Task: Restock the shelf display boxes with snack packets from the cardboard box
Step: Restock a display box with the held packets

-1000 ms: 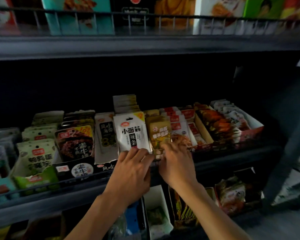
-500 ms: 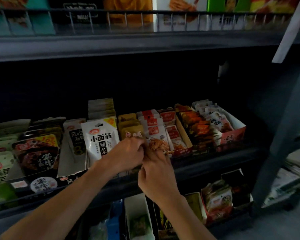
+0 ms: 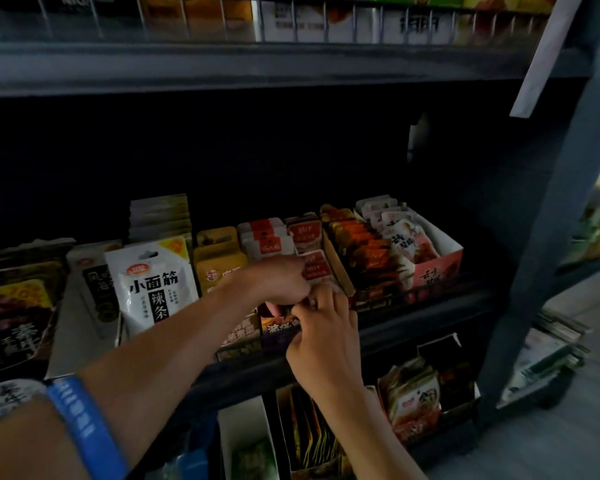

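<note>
Bare forearms; a blue wristband (image 3: 84, 427) on the left arm.

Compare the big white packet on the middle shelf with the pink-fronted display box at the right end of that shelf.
The white packet is a single flat pouch standing upright with bold black characters on its face; the pink display box is an open-topped carton holding a row of smaller packets. The packet stands left of both hands, its lower right hidden by the left forearm; the box sits to their right, unobstructed. Both stand on the same shelf, behind its front rail.
</note>
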Tool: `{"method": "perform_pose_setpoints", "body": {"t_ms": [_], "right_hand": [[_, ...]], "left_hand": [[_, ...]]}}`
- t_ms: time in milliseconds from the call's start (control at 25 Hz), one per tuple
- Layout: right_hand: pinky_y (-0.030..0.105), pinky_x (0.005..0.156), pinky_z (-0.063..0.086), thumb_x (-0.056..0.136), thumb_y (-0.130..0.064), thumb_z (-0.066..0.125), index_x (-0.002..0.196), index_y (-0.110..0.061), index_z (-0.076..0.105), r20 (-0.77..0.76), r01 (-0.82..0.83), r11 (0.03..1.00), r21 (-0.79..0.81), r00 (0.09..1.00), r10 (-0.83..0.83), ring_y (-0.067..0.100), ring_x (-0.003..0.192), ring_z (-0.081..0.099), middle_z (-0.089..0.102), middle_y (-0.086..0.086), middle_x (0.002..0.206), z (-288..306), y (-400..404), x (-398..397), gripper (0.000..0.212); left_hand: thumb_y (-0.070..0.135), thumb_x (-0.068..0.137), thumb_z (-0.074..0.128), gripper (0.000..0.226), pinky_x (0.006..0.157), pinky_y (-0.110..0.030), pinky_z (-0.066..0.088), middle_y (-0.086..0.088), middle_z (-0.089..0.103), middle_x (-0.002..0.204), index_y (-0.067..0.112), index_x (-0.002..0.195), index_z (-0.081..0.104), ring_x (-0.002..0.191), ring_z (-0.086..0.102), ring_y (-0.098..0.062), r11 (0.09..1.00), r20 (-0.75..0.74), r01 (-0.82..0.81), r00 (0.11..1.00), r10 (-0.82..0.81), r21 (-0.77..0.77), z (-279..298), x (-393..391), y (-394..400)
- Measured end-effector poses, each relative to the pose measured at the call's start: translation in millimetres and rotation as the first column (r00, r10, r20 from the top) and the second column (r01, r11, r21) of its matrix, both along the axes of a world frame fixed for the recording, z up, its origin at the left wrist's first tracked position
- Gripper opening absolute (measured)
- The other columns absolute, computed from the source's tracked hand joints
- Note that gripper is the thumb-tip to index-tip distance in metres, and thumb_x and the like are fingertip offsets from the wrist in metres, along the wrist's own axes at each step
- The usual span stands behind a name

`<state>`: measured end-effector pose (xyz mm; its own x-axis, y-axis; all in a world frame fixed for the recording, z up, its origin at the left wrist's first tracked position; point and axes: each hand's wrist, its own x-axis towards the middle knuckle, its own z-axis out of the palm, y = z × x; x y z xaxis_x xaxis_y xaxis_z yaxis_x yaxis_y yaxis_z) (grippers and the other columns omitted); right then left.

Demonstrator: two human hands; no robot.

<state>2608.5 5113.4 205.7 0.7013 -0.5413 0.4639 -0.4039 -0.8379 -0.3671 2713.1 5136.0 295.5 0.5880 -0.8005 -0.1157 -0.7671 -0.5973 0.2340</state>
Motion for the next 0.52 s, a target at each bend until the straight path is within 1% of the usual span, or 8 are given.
{"method": "perform_pose_setpoints", "body": {"t_ms": [40,120,200,240,320,400,440,520], "right_hand": [[0.041,0.106,0.04,0.079,-0.012,0.057,0.118,-0.024,0.062,0.037,-0.003,1.0,0.003,0.999,0.003,0.022,0.127,0.038,0.04,-0.003,0.136,-3,-2,0,0.041],[0.04,0.099,0.045,0.077,-0.008,0.055,0.116,-0.023,0.063,0.19,0.043,0.996,0.077,0.98,-0.057,0.017,0.117,0.047,0.051,-0.007,0.128,-10,-9,-5,0.043],[0.04,0.095,0.047,0.076,-0.007,0.054,0.121,-0.016,0.063,0.345,0.16,0.971,0.176,0.914,-0.213,0.02,0.112,0.052,0.059,-0.005,0.123,-14,-28,-13,0.047],[0.041,0.094,0.047,0.075,-0.006,0.055,0.123,-0.012,0.064,0.358,0.232,0.958,0.171,0.891,-0.279,0.023,0.112,0.052,0.061,-0.003,0.122,-15,-38,-17,0.049],[0.043,0.09,0.047,0.073,-0.007,0.055,0.12,-0.007,0.066,0.314,0.327,0.942,0.074,0.889,-0.333,0.028,0.11,0.053,0.065,0.002,0.117,-15,-55,-25,0.049],[0.044,0.088,0.049,0.072,-0.015,0.045,0.111,-0.009,0.07,0.257,0.336,0.942,-0.025,0.912,-0.318,0.029,0.109,0.057,0.07,0.004,0.11,-17,-68,-33,0.047],[0.045,0.09,0.05,0.073,-0.018,0.039,0.106,-0.012,0.073,0.228,0.306,0.949,-0.071,0.932,-0.283,0.029,0.112,0.058,0.072,0.003,0.109,-20,-74,-36,0.047],[0.045,0.098,0.049,0.075,-0.023,0.033,0.094,-0.018,0.076,0.16,0.161,0.976,-0.146,0.978,-0.138,0.024,0.119,0.058,0.073,-0.002,0.109,-30,-80,-41,0.047]], "left_hand": [[0.018,0.094,0.052,0.018,0.058,-0.033,0.053,-0.003,0.06,0.089,0.009,0.108,0.06,0.075,0.064,-0.021,0.997,0.101,0.014,0.995,-0.006,-0.073,1,-2,-3],[0.029,0.093,0.056,0.017,0.056,-0.029,0.043,0.001,0.056,0.082,0.015,0.103,0.059,0.075,0.061,-0.021,0.954,0.306,0.127,0.951,-0.039,-0.271,-2,-15,-10],[0.042,0.094,0.055,0.024,0.065,-0.032,0.048,0.004,0.06,0.091,0.023,0.109,0.058,0.083,0.062,-0.02,0.887,0.352,0.285,0.923,-0.152,-0.364,-8,-31,-24],[0.046,0.094,0.055,0.029,0.073,-0.034,0.051,0.002,0.062,0.1,0.025,0.113,0.056,0.091,0.061,-0.021,0.877,0.344,0.322,0.918,-0.197,-0.358,-11,-35,-34],[0.05,0.09,0.059,0.036,0.082,-0.037,0.051,0.0,0.064,0.111,0.026,0.116,0.056,0.101,0.06,-0.023,0.877,0.286,0.325,0.931,-0.229,-0.355,-10,-37,-57],[0.053,0.086,0.062,0.04,0.082,-0.037,0.052,0.0,0.065,0.111,0.026,0.115,0.058,0.102,0.061,-0.023,0.877,0.265,0.336,0.931,-0.252,-0.343,-9,-37,-75],[0.054,0.086,0.062,0.041,0.082,-0.037,0.052,0.0,0.065,0.11,0.026,0.115,0.059,0.101,0.061,-0.023,0.873,0.299,0.359,0.917,-0.264,-0.33,-9,-40,-82],[0.051,0.087,0.062,0.037,0.079,-0.037,0.053,0.0,0.065,0.106,0.023,0.111,0.061,0.096,0.062,-0.023,0.858,0.393,0.395,0.883,-0.255,-0.33,-10,-44,-92]]}}
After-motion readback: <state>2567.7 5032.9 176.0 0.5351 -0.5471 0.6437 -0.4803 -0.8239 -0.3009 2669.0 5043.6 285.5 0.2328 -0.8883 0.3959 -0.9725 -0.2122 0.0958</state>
